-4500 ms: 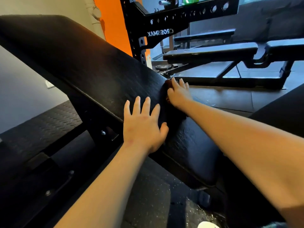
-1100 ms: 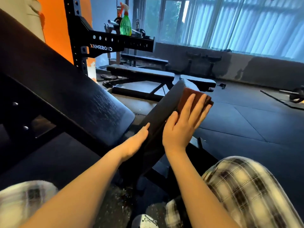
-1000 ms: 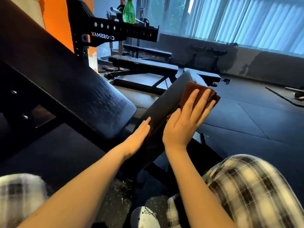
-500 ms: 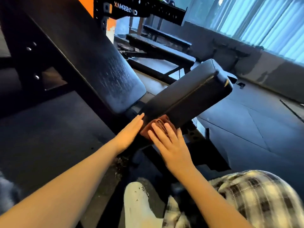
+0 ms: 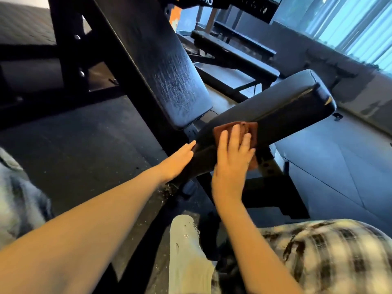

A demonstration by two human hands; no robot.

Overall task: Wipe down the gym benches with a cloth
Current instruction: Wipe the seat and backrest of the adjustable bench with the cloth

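Presses brown cloth flat against the tilted bench pad's near side, centre frame, with right hand, fingers straight, probably to spread wiping pressure. Braces pad's lower end with flat, unclenched left hand, likely steadying it.

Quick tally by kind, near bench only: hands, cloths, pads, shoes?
Hands: 2, left hand, right hand
Cloths: 1, brown cloth
Pads: 2, back pad, seat pad
Shoes: 1, white shoe
Total: 6
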